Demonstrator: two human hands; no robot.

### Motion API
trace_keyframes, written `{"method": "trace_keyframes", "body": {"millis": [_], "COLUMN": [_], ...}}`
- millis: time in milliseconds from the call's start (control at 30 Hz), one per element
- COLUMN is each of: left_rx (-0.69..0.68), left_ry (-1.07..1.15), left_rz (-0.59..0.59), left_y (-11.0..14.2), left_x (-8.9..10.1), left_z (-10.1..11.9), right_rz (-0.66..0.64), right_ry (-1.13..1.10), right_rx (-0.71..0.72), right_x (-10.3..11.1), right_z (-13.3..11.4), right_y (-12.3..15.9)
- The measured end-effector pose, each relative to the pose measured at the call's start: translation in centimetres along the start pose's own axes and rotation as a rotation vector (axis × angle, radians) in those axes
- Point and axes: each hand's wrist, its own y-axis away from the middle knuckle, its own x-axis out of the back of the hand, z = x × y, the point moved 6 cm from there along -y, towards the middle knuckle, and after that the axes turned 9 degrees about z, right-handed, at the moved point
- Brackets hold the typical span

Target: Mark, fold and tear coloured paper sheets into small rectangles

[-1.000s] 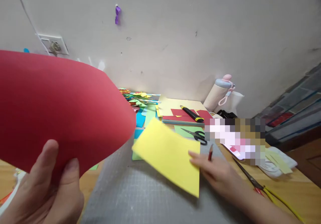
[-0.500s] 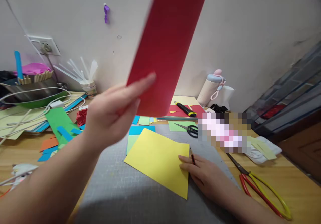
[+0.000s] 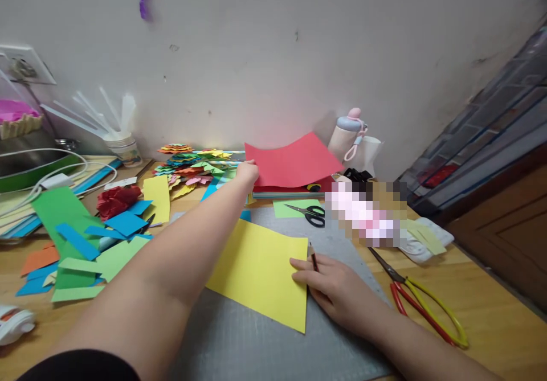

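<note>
My left hand [image 3: 248,171] reaches to the back of the table and pinches the left edge of a red sheet of paper [image 3: 290,159]. That sheet lies bowed over a paper stack, covering most of a yellow-and-black utility knife [image 3: 314,188]. My right hand [image 3: 335,284] rests on the grey cutting mat [image 3: 239,335] with a pencil [image 3: 313,257] held between its fingers. Its fingertips touch the right edge of a yellow sheet of paper [image 3: 265,273], which lies flat on the mat and is partly hidden by my left forearm.
Black scissors [image 3: 314,216] lie on a light green sheet behind the mat. Red-and-yellow-handled shears [image 3: 421,301] are at the right. Coloured paper scraps [image 3: 85,255], paper flowers [image 3: 188,164] and a cup of white sticks [image 3: 123,147] fill the left. A bottle [image 3: 346,133] stands by the wall.
My left hand has lowered the red sheet from high up in front of me onto the stack at the back. My right hand stays at the yellow sheet. The view has shifted to the right.
</note>
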Motion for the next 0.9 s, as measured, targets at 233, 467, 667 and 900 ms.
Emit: {"method": "trace_keyframes", "body": {"millis": [233,467,667,900], "left_rx": [-0.192,-0.384,-0.581,-0.561], "left_ry": [-0.392,-0.745,-1.144,-1.235], "left_rz": [-0.14,-0.29,-0.466,-0.384], "left_y": [1.1,10.0,21.4,26.6], "left_x": [1.6,11.9,19.9,25.6], "left_z": [2.6,2.8,-3.7,-9.9], "right_rz": [0.028,0.121,0.09,-0.096], "right_ry": [-0.004,-0.038,-0.299,-0.16], "right_rx": [0.023,0.145,0.182,0.158], "right_x": [0.2,0.5,1.0,1.9], "right_z": [0.2,0.0,-1.7,-2.4], "right_y": [-0.1,0.5,1.0,3.2]}}
